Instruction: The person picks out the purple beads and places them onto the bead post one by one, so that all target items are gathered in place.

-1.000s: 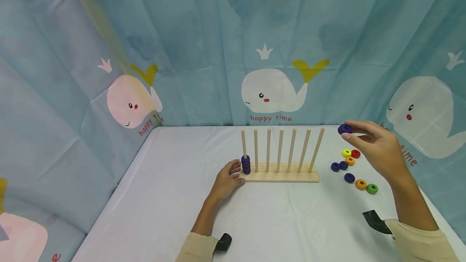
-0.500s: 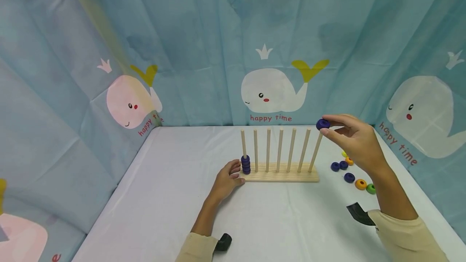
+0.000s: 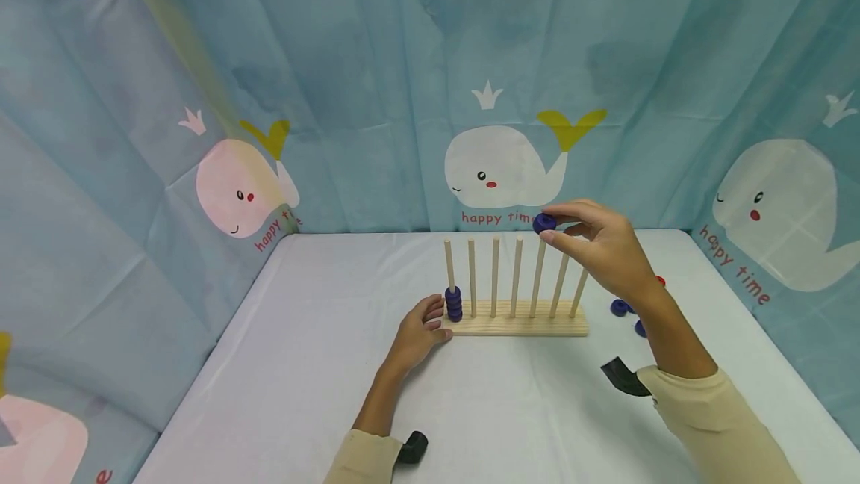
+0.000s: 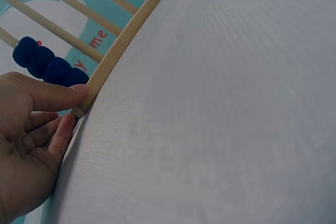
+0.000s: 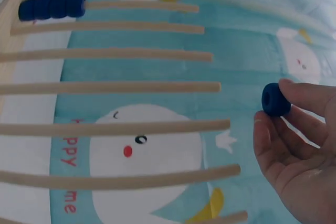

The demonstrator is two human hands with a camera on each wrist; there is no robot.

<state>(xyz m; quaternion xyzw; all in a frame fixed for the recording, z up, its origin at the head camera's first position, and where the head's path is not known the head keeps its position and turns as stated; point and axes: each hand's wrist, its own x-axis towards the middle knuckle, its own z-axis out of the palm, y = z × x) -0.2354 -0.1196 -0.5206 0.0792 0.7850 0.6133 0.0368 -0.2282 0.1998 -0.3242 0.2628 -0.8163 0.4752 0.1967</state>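
Note:
A wooden peg rack [image 3: 517, 329] with several upright pegs stands on the table. Several dark blue beads [image 3: 454, 305] are stacked on its leftmost peg. My left hand [image 3: 414, 336] grips the left end of the base, thumb against the front edge; in the left wrist view its thumb and a finger [image 4: 62, 135] pinch the base corner. My right hand [image 3: 601, 249] pinches one blue bead [image 3: 544, 223] between thumb and fingers above the pegs, near the top of the fifth from the left. In the right wrist view that bead [image 5: 275, 100] is apart from the peg ends, its hole showing.
Loose blue beads [image 3: 619, 308] lie on the white tablecloth [image 3: 524, 409] right of the rack, partly hidden by my right arm. Behind the arm a bit of a red bead [image 3: 661, 281] shows. A blue whale-print curtain [image 3: 376, 95] hangs behind the table.
My right hand has carried the blue bead leftward from the right of the rack to over its pegs. The left hand and the rack have stayed put.

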